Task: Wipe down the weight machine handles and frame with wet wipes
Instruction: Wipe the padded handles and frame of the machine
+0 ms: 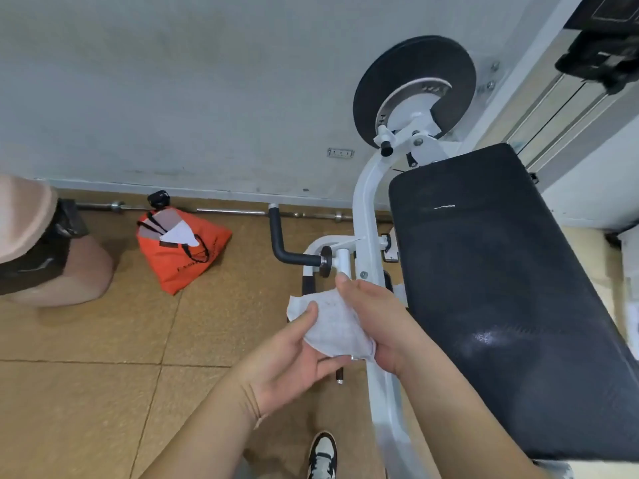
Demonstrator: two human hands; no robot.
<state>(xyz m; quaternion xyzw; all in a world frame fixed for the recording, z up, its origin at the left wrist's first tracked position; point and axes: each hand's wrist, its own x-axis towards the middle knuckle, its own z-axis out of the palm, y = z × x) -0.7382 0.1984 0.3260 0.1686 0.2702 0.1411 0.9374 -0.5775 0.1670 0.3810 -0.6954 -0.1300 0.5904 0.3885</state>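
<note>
Head view: a floor (103,340) of large tan tiles with a grainy, speckled surface is seen, bounded at the far side by a pale grey wall (173,81) that is scuffed near its base. A long steel bar (228,211) is laid along the foot of the wall. An orange bag (179,250) of soft fabric, slumped into a rough triangle, is set on the tiles near the bar, with papers showing at its mouth. Another person's bent leg (69,267) is visible at the left edge.

The weight machine fills the right half: a curved white tube frame (366,209) with a glossy painted finish, a wide black pad (501,288) with a fine woven texture, a round black weight plate (415,84) at the top, and an L-shaped handle (280,243) covered in dark rubber (its tip is capped in white).

A white wet wipe (335,326), crumpled and faintly patterned, is held in front of the frame, just below the handle. The left hand (294,361) is closed on its lower edge with the thumb pressed on top; the right hand (377,316) is clamped along its right side, fingers wrapped behind. A black and white shoe (321,456) is seen on the tiles below
</note>
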